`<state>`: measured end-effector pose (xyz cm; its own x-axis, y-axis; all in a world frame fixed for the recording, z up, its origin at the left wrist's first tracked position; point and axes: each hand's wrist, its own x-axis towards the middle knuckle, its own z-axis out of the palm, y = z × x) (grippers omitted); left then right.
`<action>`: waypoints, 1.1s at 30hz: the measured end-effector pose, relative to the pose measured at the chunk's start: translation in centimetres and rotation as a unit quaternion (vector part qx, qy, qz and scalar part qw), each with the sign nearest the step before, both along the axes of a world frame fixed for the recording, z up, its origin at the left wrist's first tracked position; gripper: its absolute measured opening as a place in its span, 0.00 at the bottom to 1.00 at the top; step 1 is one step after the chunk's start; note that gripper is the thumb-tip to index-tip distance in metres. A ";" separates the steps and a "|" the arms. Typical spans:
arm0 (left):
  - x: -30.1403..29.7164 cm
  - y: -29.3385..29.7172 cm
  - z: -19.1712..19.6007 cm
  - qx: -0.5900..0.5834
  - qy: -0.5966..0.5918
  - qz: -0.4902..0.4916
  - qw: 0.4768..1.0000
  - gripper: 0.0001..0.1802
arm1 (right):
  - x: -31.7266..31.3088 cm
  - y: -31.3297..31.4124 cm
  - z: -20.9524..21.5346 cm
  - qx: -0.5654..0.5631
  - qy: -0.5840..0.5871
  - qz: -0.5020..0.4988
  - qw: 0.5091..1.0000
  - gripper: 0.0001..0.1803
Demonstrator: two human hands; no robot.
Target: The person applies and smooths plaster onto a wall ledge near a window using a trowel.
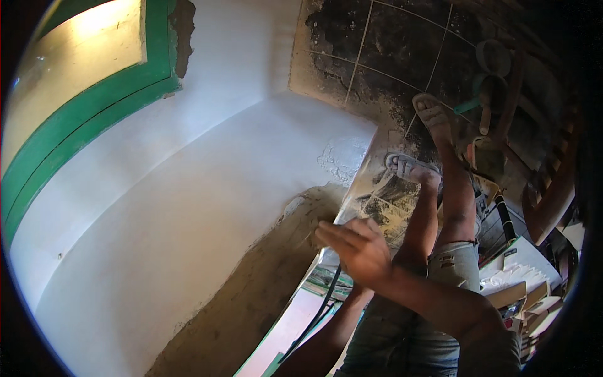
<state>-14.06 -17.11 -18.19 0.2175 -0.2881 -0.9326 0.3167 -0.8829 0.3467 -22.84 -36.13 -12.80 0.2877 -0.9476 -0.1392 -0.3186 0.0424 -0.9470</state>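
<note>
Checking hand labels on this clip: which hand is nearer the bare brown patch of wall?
Right. The right hand lies flat beside the brown patch, fingers reaching its edge. The left hand is hidden behind the right; only its forearm shows below.

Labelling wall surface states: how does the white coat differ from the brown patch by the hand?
The white coat is bright, smooth and covers most of the wall; the brown patch is dark, rough-looking and limited to a strip at the lower edge. The right hand is at the top of the brown patch, fingers extended, apart from most of the white coat. Both lie on the same wall face.
</note>
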 end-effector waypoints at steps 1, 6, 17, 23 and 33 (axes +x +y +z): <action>0.1 0.1 0.0 -0.001 0.002 0.001 1.000 0.25 | 0.1 0.1 -0.5 0.015 -0.011 -0.004 1.000 0.23; 0.2 0.4 0.0 -0.001 0.003 0.009 1.000 0.25 | -1.1 -0.2 -2.4 0.049 -0.072 0.002 0.996 0.24; 0.0 1.4 0.4 0.000 -0.003 0.008 1.000 0.25 | 0.6 -2.6 1.6 -0.101 -0.149 0.066 0.981 0.23; -0.3 2.8 -0.2 -0.005 0.010 0.024 1.000 0.25 | 0.0 -3.9 1.9 -0.071 -0.066 0.079 0.992 0.21; -0.6 3.2 -0.6 0.001 0.061 0.096 0.994 0.26 | 0.6 -3.9 2.1 -0.104 -0.134 0.093 0.981 0.21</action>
